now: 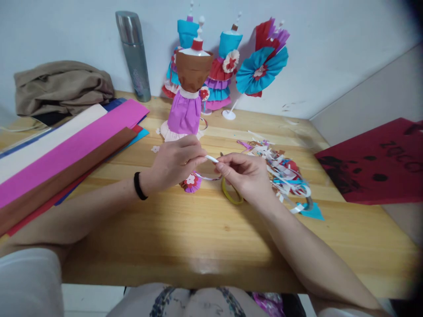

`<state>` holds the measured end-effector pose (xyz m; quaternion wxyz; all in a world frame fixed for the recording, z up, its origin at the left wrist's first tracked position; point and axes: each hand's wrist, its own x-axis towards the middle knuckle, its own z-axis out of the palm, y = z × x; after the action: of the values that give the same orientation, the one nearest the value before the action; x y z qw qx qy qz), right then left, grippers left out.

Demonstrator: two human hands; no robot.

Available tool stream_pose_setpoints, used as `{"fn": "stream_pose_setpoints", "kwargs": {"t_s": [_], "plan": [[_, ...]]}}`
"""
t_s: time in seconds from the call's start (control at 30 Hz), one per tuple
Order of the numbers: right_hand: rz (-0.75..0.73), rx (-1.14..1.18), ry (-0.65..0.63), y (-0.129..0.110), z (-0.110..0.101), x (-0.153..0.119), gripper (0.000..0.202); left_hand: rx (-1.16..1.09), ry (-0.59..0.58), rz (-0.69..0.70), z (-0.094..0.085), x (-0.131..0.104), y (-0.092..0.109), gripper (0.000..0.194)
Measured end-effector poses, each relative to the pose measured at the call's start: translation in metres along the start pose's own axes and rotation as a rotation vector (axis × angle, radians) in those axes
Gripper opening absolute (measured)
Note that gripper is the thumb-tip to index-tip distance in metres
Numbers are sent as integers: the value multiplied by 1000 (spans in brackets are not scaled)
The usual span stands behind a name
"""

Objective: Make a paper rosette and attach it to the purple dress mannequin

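Note:
My left hand (178, 159) pinches one end of a narrow white strip (211, 159) between thumb and fingers. The other end sits in the closed fingertips of my right hand (246, 175). Beneath the hands, a purple and red rosette with a pale flower centre (191, 181) lies on the table, joined to or touching a thin patterned band (209, 178). A yellow loop (232, 196) shows below my right hand, which hides part of it. Just behind my left hand stands a small dress form with a brown top and purple skirt (185, 112).
Folded coloured sheets (71, 149) fill the left side of the wooden table (198, 237). A metal flask (135, 61) and a brown cloth (62, 86) stand behind. Paper scraps (284, 171) lie right, near a red bag (380, 163). More dressed forms (220, 83) line the wall.

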<state>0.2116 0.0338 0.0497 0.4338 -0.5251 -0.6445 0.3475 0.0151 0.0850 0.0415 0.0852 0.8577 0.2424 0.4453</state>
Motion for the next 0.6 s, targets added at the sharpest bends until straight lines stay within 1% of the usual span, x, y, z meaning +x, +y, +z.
{"fn": "stream_pose_setpoints", "kwargs": {"t_s": [0.17,0.4,0.5,0.6], "plan": [[-174,-173,23,0,-3,-2,16,-129,-85,-120,-7,5,4,17],[-406,-401,-27,-11,-11,-4,19,-312,-183,-282,-12,11,9,17],[-471,-477,-39,-12,-12,-5,21,-393,-236,-350,-13,12,8,16],[-502,-539,-50,-11,-13,-6,24,-434,-271,-377,-14,14,6,16]]}}
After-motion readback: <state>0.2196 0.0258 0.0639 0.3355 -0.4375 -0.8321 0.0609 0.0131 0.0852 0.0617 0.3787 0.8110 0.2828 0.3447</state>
